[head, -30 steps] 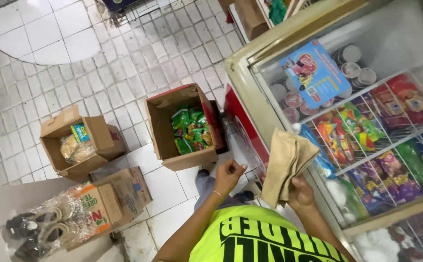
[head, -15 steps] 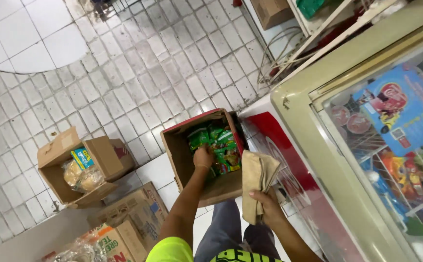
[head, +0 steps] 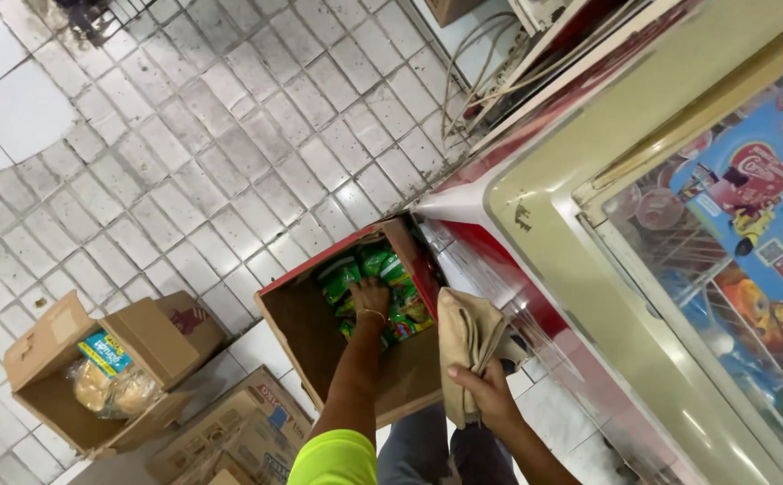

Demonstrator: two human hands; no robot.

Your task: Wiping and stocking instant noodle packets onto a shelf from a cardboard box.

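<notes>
The left hand (head: 371,296) is lowered into an open cardboard box (head: 315,337) standing on the tiled floor (head: 230,135); its fingers rest on the green snack packets (head: 382,269) stacked at the far end of that box; whether the fingers have closed around a packet cannot be told, as the hand covers them from above; a thin bracelet sits at the wrist. The right hand (head: 490,395) is closed on a folded tan cloth (head: 463,337); the cloth hangs upright from the grip, just beside the near right corner of the box and against the red side of the chest freezer (head: 535,207). The green packets lie inside the box only, pressed against its far wall, some partly hidden by the left hand. The freezer occupies the right of the view; its cream rim frames a glass lid, beneath which coloured ice-cream packages (head: 751,198) and round tubs show in wire baskets. To the left, well apart from the hands, a second open carton (head: 59,359) holds bagged yellow goods with a blue-and-yellow packet on top; a flattened printed carton (head: 230,431) lies near it. Loose cables (head: 472,63) run along the floor at the top of the view, behind the freezer.
</notes>
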